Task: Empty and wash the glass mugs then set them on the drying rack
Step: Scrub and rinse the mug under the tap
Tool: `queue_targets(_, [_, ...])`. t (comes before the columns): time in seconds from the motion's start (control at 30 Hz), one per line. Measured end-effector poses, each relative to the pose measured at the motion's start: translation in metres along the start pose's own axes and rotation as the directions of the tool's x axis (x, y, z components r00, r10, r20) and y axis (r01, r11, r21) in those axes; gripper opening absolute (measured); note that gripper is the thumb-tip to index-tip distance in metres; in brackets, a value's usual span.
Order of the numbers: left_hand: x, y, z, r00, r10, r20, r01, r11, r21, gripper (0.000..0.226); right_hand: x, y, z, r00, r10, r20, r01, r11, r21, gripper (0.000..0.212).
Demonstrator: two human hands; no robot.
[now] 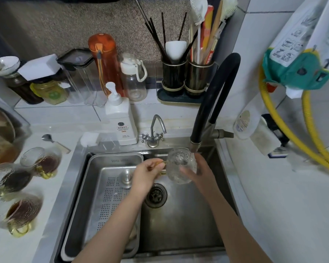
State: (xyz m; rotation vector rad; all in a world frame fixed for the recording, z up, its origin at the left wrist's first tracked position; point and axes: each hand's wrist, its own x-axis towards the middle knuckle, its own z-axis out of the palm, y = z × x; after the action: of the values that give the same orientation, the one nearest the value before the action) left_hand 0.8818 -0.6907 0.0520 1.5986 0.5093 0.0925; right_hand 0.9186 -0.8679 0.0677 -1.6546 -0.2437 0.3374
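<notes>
At center frame, a person holds a glass mug (181, 167) under the spout of the black faucet (215, 103), over the open basin of the steel sink (180, 221). The left hand (147, 174) pinches the mug's gold handle, fingers curled tight around it, which steadies the glass and keeps its mouth turned up toward the spout. The right hand (197, 169) cups the mug's far side, fingers loosely wrapped on the textured wall, apparently to rub or turn it while rinsing; whether water is running cannot be told. The mug looks clear, so this one seems emptied and mid-wash.

At lower left, three more mugs (21, 211) wait on the white counter (273, 205), each with dark liquid inside, parked beside the sink within the left hand's reach. The perforated rack (110, 186) sits in the sink's left half, just beside the hands, so a washed mug can go straight down onto it to drain; no mug is seen on it yet.

A soap bottle (121, 120) stands at the sink's back edge, left of the small tap (155, 130). Most of the job appears to lie ahead.
</notes>
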Motion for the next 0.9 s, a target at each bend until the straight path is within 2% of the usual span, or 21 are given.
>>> queue_targets(0.13, [-0.011,-0.007,-0.004,1.0,-0.009,0.01,0.009,1.0,0.007,0.013,-0.018,0.002,0.007,1.0,-0.015,0.002,0.015,1.0,0.002,0.034])
queue_targets(0.27, [-0.003,-0.007,-0.018,0.998,-0.017,-0.056,0.015,0.999,-0.039,0.014,-0.011,0.003,0.019,0.998,0.059,-0.001,-0.059,0.998,-0.02,0.029])
queue_targets(0.33, [0.002,-0.002,-0.013,0.999,0.034,-0.036,-0.033,0.999,0.024,0.015,-0.005,0.003,0.017,0.996,0.076,-0.042,-0.077,0.996,-0.032,0.035])
queue_targets(0.43, [-0.002,0.003,0.001,0.998,0.052,0.043,-0.054,0.997,0.048,0.018,-0.003,0.006,0.007,0.991,0.111,-0.077,-0.11,0.994,0.022,0.032])
queue_targets(0.47, [-0.004,0.002,0.003,0.997,0.044,0.055,-0.047,0.998,0.049,0.018,-0.003,0.006,0.006,0.987,0.137,-0.083,-0.134,0.99,0.04,0.037])
queue_targets(0.53, [-0.006,0.0,0.004,0.998,0.026,0.049,-0.029,0.998,0.056,0.016,-0.001,0.006,0.004,0.98,0.181,-0.089,-0.179,0.984,0.023,0.06])
queue_targets(0.57, [-0.005,0.0,0.004,0.999,0.017,0.037,-0.019,0.998,0.058,0.015,-0.001,0.006,0.003,0.979,0.192,-0.075,-0.191,0.981,0.01,0.063])
queue_targets(0.7, [-0.002,0.007,0.011,1.0,-0.007,-0.004,0.007,0.998,0.056,0.012,-0.012,0.003,-0.002,0.989,0.144,0.021,-0.142,0.988,-0.063,0.039])
queue_targets(0.9, [-0.002,0.009,0.032,0.999,0.037,0.026,-0.04,0.992,0.118,0.014,-0.018,0.004,-0.014,0.991,0.132,0.008,-0.13,0.988,-0.087,0.046])
